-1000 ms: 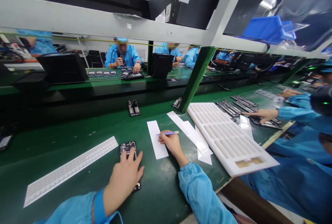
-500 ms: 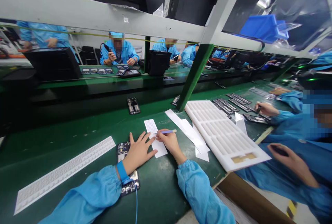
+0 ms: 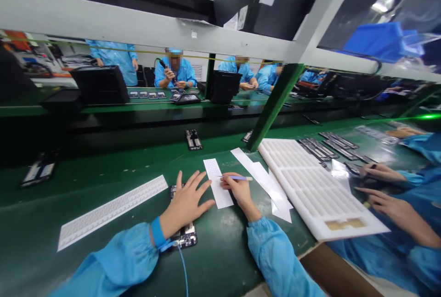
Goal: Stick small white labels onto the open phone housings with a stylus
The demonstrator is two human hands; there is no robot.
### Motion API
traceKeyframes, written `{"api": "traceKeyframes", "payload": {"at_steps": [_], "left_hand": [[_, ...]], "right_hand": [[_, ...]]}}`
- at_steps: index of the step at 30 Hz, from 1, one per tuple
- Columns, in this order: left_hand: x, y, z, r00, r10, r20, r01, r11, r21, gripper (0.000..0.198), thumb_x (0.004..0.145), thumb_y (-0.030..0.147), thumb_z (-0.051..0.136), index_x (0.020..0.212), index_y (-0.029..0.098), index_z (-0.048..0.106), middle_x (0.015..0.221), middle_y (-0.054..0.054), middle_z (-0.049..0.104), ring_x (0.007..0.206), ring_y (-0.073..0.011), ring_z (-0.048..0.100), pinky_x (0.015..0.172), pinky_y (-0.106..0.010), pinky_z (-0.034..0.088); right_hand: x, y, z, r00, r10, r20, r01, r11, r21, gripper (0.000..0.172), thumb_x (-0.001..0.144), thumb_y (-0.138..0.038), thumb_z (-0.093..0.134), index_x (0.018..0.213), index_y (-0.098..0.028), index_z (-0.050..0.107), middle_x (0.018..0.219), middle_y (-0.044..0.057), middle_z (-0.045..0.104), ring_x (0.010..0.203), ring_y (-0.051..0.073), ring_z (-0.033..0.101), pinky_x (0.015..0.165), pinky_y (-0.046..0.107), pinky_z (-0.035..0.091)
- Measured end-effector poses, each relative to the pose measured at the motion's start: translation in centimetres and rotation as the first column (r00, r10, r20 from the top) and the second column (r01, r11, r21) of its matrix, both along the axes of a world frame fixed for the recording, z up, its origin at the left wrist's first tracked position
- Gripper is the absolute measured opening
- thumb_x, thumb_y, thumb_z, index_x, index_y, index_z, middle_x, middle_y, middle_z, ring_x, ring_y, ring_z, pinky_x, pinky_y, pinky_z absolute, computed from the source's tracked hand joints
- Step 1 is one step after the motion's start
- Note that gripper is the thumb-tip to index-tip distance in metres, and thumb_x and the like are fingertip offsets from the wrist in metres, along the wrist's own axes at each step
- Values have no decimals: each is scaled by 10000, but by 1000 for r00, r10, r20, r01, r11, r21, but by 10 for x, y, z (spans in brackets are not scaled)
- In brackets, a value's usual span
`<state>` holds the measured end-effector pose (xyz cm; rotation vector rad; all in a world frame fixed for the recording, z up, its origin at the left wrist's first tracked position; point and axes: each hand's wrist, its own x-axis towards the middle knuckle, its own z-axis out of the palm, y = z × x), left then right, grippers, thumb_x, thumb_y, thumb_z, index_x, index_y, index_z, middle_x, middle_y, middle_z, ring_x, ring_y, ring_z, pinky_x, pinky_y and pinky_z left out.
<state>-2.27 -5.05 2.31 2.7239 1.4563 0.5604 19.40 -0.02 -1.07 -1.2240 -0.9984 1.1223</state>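
- Since the earlier frame, the left hand (image 3: pixel 186 205) has edged back from the white printed paper sheet (image 3: pixel 224 199).
- Flat green surface (image 3: pixel 220 251) bears everything.
- White ribbed foam tray (image 3: pixel 315 226) stands to the right.
- Opened black rectangular phone (image 3: pixel 188 237) lies beneath the wide-spread left hand; contact, and much already done inside, cannot be told.
- On the sheet, upper rows remain; the plain lower part looks used.
- Right hand (image 3: pixel 236 187) pinches a slim lilac pen-like tool (image 3: pixel 240 177) over those rows: seemingly midway.

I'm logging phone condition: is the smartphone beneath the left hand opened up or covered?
Opened up: the smartphone shows bare internals past the left hand, which hides its middle.
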Motion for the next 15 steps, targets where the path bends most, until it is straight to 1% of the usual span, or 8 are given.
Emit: {"api": "traceKeyframes", "payload": {"at_steps": [2, 3, 5, 7, 8, 10, 13, 15], "left_hand": [[-30, -15, 1, 998, 53, 15, -53, 998, 33, 450, 969, 461, 450, 1373, 263, 466, 1502, -91, 393, 1415, -294, 295, 1155, -624, 80], [-46, -23, -2, 995, 95, 24, -96, 995, 39, 440, 968, 443, 453, 1361, 246, 471, 1494, -101, 398, 1415, -292, 294, 1158, -605, 106], [-72, -35, -13, 984, 172, 37, -173, 984, 30, 477, 949, 448, 486, 1366, 220, 454, 1482, -125, 400, 1415, -306, 289, 1153, -591, 150], [-88, -42, -26, 976, 215, 45, -216, 976, 10, 551, 921, 485, 524, 1390, 215, 421, 1477, -137, 396, 1418, -329, 274, 1143, -606, 164], [-91, -43, -32, 974, 224, 46, -224, 975, 1, 573, 912, 494, 533, 1400, 220, 409, 1475, -137, 397, 1420, -337, 266, 1141, -615, 157], [-92, -44, -38, 973, 225, 49, -225, 974, -5, 583, 903, 486, 541, 1407, 228, 403, 1469, -131, 406, 1421, -347, 259, 1144, -628, 129], [-88, -43, -39, 977, 206, 60, -206, 979, -6, 554, 901, 463, 542, 1389, 227, 426, 1450, -119, 438, 1412, -351, 277, 1151, -627, 117], [-87, -42, -36, 981, 181, 70, -180, 983, -23, 543, 909, 465, 532, 1383, 221, 430, 1427, -108, 471, 1391, -332, 325, 1157, -596, 159]], "right_hand": [[-10, -6, 2, 1000, 12, -27, -12, 1000, 7, 297, 667, -393, 781, 800, -136, 713, 684, 73, 745, 590, 210, 714, 497, 270, 579], [-18, -11, 4, 998, 37, -41, -37, 999, 11, 302, 664, -397, 786, 802, -138, 715, 682, 73, 744, 591, 213, 715, 494, 272, 578], [-41, -20, 6, 990, 128, -62, -127, 992, 15, 301, 663, -398, 789, 803, -140, 719, 675, 71, 741, 593, 215, 717, 489, 271, 576], [-67, -28, 8, 968, 240, -72, -240, 971, 1, 280, 659, -376, 784, 796, -141, 719, 664, 68, 740, 590, 206, 717, 497, 260, 576], [-79, -30, 8, 955, 285, -77, -287, 958, -14, 266, 653, -358, 781, 791, -140, 717, 659, 67, 739, 585, 199, 716, 503, 253, 577], [-99, -33, 7, 938, 336, -83, -341, 939, -49, 240, 636, -324, 776, 774, -138, 711, 648, 63, 738, 572, 187, 712, 511, 243, 577], [-113, -31, 2, 929, 363, -70, -368, 926, -84, 219, 626, -304, 766, 758, -140, 705, 641, 59, 737, 559, 181, 708, 483, 225, 559], [-114, -29, 0, 925, 378, -47, -381, 920, -94, 213, 635, -306, 760, 760, -143, 704, 643, 59, 737, 561, 183, 710, 461, 212, 540]]}}
